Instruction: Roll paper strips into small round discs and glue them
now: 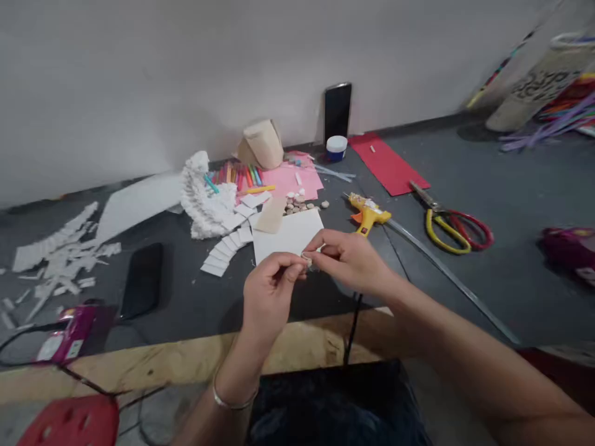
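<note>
My left hand (269,286) and my right hand (348,257) meet fingertip to fingertip over the front of the dark table. Both are closed in a pinch on one small pale piece (307,260), mostly covered by the fingers. Just behind them lies a white sheet (297,232), with a beige paper piece (271,215) across its left corner. Small brown pebble-like bits (300,207) are gathered along its far edge. To the right of my right hand rests a yellow glue gun (367,212).
Scissors (446,223), a clear glue stick (455,279) and red paper (388,164) lie right. White paper squares (223,254), a white textured piece (204,198) and a dark phone (143,279) are left. A white-lidded jar (336,147) stands before an upright phone (338,108).
</note>
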Action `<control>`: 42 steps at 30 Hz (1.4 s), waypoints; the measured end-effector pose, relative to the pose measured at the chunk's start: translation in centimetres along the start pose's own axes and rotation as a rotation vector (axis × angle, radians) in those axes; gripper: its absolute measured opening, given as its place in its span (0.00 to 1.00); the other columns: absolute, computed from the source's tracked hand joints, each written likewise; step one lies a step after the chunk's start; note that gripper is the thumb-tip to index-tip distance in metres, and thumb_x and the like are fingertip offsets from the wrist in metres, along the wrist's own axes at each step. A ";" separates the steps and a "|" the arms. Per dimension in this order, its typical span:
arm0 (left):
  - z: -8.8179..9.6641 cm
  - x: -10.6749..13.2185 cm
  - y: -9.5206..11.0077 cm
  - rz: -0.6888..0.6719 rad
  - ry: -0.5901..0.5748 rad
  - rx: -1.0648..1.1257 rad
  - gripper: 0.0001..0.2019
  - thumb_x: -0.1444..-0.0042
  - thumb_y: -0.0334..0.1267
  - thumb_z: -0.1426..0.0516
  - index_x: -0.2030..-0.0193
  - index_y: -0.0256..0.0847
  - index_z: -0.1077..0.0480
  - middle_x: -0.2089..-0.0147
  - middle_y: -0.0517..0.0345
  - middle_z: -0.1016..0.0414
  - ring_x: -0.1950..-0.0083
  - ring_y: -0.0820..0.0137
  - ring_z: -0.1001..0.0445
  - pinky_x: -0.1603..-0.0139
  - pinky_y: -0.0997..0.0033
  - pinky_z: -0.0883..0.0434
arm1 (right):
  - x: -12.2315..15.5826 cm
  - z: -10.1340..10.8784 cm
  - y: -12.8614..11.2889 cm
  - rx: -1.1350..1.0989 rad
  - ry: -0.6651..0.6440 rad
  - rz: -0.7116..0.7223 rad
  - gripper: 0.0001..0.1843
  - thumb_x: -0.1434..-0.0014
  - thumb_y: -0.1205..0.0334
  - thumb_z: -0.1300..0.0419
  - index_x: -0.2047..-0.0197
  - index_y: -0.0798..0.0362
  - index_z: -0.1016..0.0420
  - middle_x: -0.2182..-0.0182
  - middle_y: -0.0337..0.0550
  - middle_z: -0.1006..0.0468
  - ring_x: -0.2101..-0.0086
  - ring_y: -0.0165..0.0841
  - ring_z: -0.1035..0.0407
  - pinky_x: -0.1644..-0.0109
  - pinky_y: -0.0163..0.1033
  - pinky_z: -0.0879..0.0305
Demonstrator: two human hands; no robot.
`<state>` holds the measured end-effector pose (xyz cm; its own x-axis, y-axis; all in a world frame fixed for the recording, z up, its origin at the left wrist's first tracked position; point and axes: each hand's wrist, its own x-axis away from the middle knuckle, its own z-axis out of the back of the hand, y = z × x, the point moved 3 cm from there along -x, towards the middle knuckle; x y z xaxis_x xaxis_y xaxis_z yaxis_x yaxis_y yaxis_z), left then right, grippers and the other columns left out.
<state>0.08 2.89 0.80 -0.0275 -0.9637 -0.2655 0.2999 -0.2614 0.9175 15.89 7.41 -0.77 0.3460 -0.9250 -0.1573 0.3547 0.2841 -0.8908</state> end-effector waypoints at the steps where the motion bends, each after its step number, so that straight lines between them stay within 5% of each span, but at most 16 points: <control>1: -0.1 0.0 0.1 -0.006 0.021 -0.018 0.05 0.39 0.35 0.43 0.64 0.41 0.25 0.68 0.62 0.23 0.68 0.78 0.25 0.64 0.82 0.29 | 0.0 0.0 -0.1 0.003 0.005 0.005 0.10 0.41 0.55 0.43 0.65 0.54 0.27 0.85 0.30 0.34 0.82 0.23 0.47 0.78 0.30 0.54; 18: -1.3 -0.1 0.0 -0.228 0.265 -0.034 0.01 0.45 0.33 0.37 0.66 0.42 0.23 0.66 0.58 0.22 0.63 0.73 0.24 0.59 0.73 0.26 | 0.7 0.0 -1.4 0.086 0.170 0.112 0.07 0.43 0.60 0.44 0.71 0.52 0.35 0.88 0.25 0.44 0.84 0.22 0.51 0.77 0.30 0.53; 24: -1.4 -0.2 -0.8 -0.026 0.294 0.122 0.05 0.50 0.36 0.34 0.68 0.40 0.25 0.71 0.62 0.23 0.70 0.75 0.25 0.67 0.78 0.26 | 0.9 0.0 -1.5 0.090 0.192 0.131 0.07 0.43 0.60 0.43 0.71 0.52 0.35 0.88 0.25 0.44 0.84 0.21 0.52 0.77 0.30 0.53; 31: -1.4 0.1 -0.8 -0.066 0.260 0.028 0.03 0.45 0.37 0.37 0.65 0.40 0.24 0.66 0.59 0.22 0.64 0.74 0.23 0.61 0.77 0.26 | 0.9 0.1 -1.7 0.182 0.249 0.118 0.07 0.43 0.59 0.43 0.71 0.52 0.34 0.88 0.26 0.42 0.85 0.22 0.50 0.77 0.30 0.53; 39: -1.8 -0.4 -1.4 0.072 0.217 0.240 0.07 0.49 0.39 0.35 0.67 0.38 0.26 0.71 0.60 0.23 0.70 0.73 0.24 0.66 0.76 0.25 | 1.0 0.1 -1.9 0.276 0.273 0.229 0.07 0.42 0.61 0.43 0.71 0.52 0.33 0.88 0.26 0.44 0.85 0.22 0.51 0.76 0.30 0.53; 42: -1.3 -0.4 -1.2 -0.002 0.197 0.099 0.05 0.44 0.38 0.38 0.65 0.39 0.25 0.68 0.59 0.22 0.68 0.74 0.23 0.64 0.76 0.26 | 0.9 0.3 -1.8 0.234 0.238 0.206 0.07 0.42 0.60 0.43 0.70 0.52 0.32 0.88 0.26 0.44 0.84 0.22 0.50 0.76 0.29 0.52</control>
<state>1.00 3.64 -0.65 0.1618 -0.9363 -0.3117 0.2046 -0.2771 0.9388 15.82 6.10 0.85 0.2295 -0.8676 -0.4412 0.4965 0.4942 -0.7136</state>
